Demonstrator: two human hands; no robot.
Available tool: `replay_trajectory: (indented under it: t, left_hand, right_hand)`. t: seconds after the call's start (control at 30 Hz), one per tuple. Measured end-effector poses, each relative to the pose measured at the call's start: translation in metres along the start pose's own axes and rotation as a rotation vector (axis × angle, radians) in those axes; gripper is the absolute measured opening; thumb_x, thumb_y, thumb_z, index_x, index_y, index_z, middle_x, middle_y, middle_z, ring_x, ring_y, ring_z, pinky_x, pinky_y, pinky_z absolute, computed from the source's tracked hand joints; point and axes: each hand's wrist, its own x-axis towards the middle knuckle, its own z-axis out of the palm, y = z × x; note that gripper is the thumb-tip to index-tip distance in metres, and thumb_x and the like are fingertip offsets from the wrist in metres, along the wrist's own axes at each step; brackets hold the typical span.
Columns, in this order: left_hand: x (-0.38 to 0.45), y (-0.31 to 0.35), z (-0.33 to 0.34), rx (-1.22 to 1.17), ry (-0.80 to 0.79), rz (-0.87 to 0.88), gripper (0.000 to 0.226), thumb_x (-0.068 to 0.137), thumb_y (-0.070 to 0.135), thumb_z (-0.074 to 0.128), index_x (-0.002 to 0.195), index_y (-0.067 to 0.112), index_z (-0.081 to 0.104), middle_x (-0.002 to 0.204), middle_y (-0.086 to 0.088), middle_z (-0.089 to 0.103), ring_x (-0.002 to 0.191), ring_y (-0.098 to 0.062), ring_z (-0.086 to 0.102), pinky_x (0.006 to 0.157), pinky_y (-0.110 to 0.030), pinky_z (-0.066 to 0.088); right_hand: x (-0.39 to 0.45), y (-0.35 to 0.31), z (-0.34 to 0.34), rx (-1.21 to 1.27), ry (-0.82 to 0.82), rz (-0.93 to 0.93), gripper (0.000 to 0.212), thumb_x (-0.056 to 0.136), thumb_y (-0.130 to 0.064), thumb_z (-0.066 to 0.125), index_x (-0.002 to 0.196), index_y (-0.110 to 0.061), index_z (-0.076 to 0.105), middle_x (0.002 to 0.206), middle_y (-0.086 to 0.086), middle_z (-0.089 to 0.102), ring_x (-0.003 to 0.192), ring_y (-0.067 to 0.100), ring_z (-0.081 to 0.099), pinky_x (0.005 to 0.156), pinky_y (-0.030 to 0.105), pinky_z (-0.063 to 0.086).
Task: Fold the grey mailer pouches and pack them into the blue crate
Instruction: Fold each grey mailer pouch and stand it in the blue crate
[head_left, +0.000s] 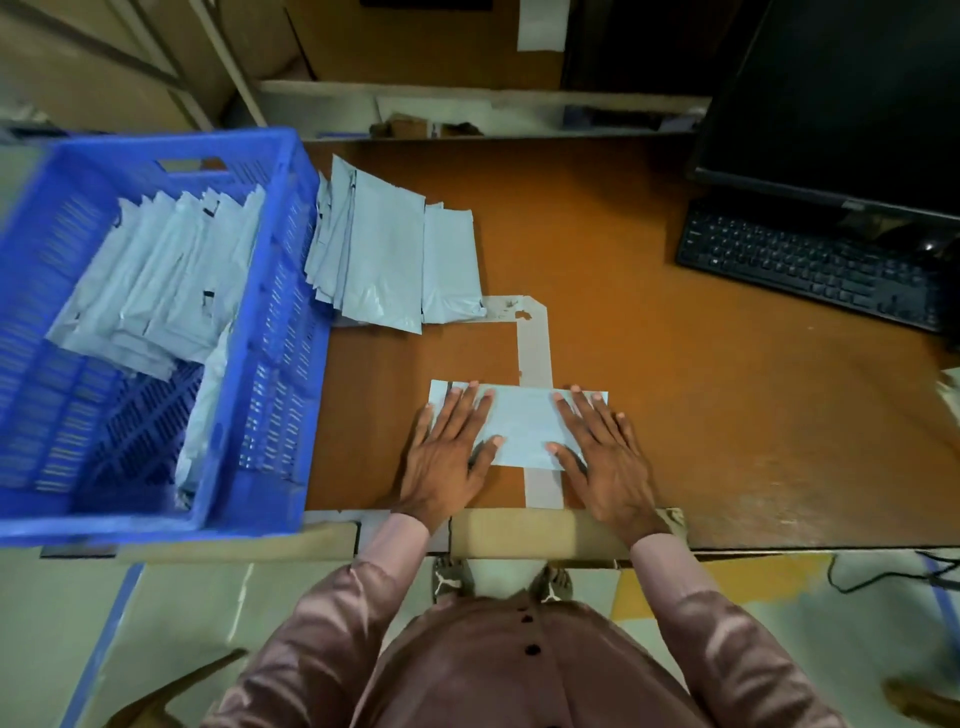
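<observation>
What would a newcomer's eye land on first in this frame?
Probably the blue crate at the left, with grey pouches lined up inside. Next, both hands, left and right, pressing flat on one pouch at the desk's near edge. More pouches form a pile beside the crate.

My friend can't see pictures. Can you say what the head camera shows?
Both hands, left and right, press flat on a folded grey plastic mailer pouch on an orange-brown table. To the left stands a blue slatted plastic crate holding folded pouches, with a loose pile of grey pouches beside it.
</observation>
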Motion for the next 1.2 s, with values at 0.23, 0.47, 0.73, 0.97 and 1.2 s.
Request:
replay_trajectory:
  t: [0.23, 0.47, 0.73, 0.97, 1.2]
  left_hand:
    - [-0.002, -0.001, -0.004, -0.015, -0.066, 0.005, 0.064, 0.108, 0.062, 0.016, 0.164, 0.038, -0.004, 0.172, 0.015, -0.012, 0.156, -0.007, -0.020, 0.129, -0.046, -0.005]
    - [-0.025, 0.023, -0.013, -0.051, 0.198, -0.226, 0.061, 0.102, 0.041, 0.047, 0.159, 0.021, 0.038, 0.163, -0.003, 0.039, 0.153, -0.024, 0.031, 0.122, -0.049, 0.029]
    - [-0.062, 0.044, -0.007, -0.413, 0.256, -0.639, 0.036, 0.095, 0.035, 0.063, 0.124, 0.015, 0.053, 0.099, -0.007, 0.071, 0.103, -0.032, 0.064, 0.077, -0.029, 0.040]
    - [-0.047, 0.071, -0.032, -0.715, 0.304, -0.834, 0.023, 0.090, 0.021, 0.076, 0.107, 0.011, 0.064, 0.099, -0.006, 0.077, 0.094, -0.030, 0.071, 0.079, -0.029, 0.050]
    - [-0.033, 0.058, -0.039, -1.133, 0.299, -1.004, 0.022, 0.081, 0.031, 0.084, 0.087, 0.011, 0.075, 0.086, 0.000, 0.078, 0.080, -0.021, 0.074, 0.067, -0.029, 0.055]
  right_hand:
    - [-0.003, -0.008, -0.002, -0.050, -0.019, 0.038, 0.065, 0.106, -0.065, 0.021, 0.165, -0.040, 0.009, 0.173, -0.009, 0.007, 0.160, 0.022, 0.006, 0.126, 0.054, 0.014]
    - [-0.020, -0.026, -0.012, -0.223, -0.035, 0.010, 0.078, 0.099, -0.075, 0.028, 0.162, -0.029, 0.028, 0.167, 0.006, 0.032, 0.152, 0.033, 0.032, 0.120, 0.055, 0.027]
    - [-0.035, -0.068, -0.024, -0.336, -0.119, 0.111, 0.076, 0.092, -0.073, 0.049, 0.145, -0.019, 0.051, 0.130, 0.011, 0.058, 0.103, 0.031, 0.062, 0.068, 0.036, 0.050]
    - [-0.035, -0.080, -0.030, -0.123, -0.176, -0.012, 0.061, 0.100, -0.066, 0.041, 0.143, -0.022, 0.039, 0.131, 0.004, 0.051, 0.111, 0.027, 0.060, 0.083, 0.040, 0.055]
    - [-0.043, -0.086, -0.031, -0.045, -0.176, -0.064, 0.092, 0.085, -0.091, 0.033, 0.153, -0.029, 0.035, 0.146, 0.000, 0.041, 0.126, 0.027, 0.045, 0.094, 0.043, 0.048]
